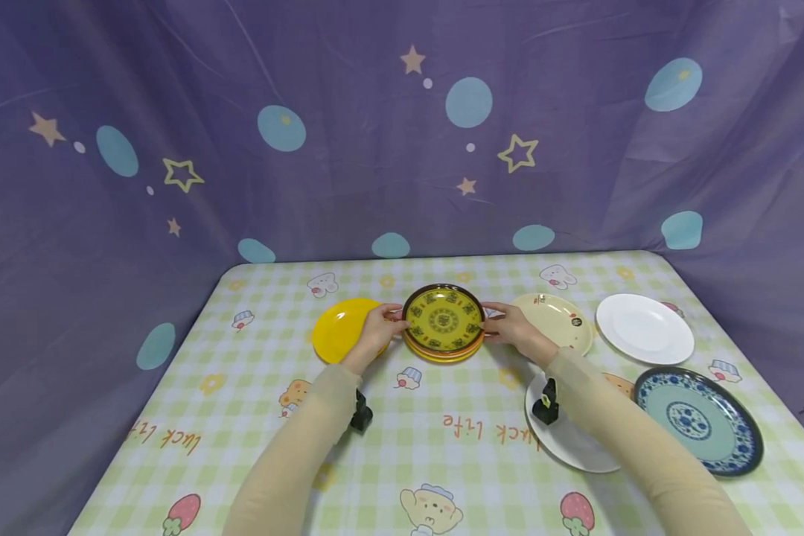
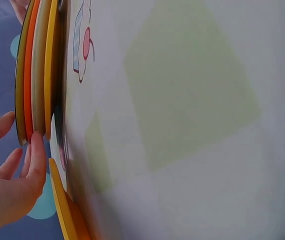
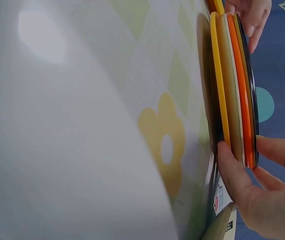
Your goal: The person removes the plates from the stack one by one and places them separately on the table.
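A stack of several plates (image 1: 444,324) stands at the middle of the table, topped by a yellow patterned plate with a dark rim. My left hand (image 1: 392,322) holds the stack's left edge and my right hand (image 1: 493,323) holds its right edge. The left wrist view shows the stack (image 2: 32,70) edge on, with my left hand (image 2: 22,131) pinching its rim, thumb above and fingers (image 2: 36,155) at the lower plates. In the right wrist view my right hand (image 3: 241,147) pinches the stack (image 3: 235,85) the same way. Whether the stack rests on the cloth or is lifted I cannot tell.
A plain yellow plate (image 1: 338,329) lies just left of the stack and a cream plate (image 1: 563,321) just right. Further right are a white plate (image 1: 645,328), a blue patterned plate (image 1: 698,421) and a white plate (image 1: 572,445) under my right forearm. A purple curtain (image 1: 402,134) backs the table.
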Tool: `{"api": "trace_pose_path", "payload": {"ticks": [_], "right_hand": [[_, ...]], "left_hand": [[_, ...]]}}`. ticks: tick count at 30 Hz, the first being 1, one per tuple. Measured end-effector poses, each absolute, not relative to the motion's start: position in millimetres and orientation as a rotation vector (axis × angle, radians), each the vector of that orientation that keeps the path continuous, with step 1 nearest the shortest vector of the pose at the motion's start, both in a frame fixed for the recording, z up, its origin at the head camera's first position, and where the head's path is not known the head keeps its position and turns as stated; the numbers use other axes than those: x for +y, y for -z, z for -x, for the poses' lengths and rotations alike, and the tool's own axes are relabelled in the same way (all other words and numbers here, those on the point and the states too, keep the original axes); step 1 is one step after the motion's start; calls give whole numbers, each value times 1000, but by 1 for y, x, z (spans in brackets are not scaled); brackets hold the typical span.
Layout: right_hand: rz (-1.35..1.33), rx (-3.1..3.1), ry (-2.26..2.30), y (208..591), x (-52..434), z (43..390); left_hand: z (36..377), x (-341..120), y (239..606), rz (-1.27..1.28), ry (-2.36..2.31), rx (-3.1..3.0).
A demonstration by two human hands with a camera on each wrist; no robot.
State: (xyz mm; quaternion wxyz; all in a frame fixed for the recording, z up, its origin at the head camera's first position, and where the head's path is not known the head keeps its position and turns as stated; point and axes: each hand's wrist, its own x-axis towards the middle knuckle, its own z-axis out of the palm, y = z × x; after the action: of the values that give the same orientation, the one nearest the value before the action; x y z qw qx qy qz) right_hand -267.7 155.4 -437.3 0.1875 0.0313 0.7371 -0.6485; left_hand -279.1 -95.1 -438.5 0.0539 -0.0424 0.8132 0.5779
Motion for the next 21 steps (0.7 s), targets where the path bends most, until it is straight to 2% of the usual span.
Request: {"api": "trace_pose_path", "payload": {"ticks": [21], "right_hand": [[-103,2026,1862,438,156,270]], "left_hand": [[279,-90,444,166,-1692,2546]]}}
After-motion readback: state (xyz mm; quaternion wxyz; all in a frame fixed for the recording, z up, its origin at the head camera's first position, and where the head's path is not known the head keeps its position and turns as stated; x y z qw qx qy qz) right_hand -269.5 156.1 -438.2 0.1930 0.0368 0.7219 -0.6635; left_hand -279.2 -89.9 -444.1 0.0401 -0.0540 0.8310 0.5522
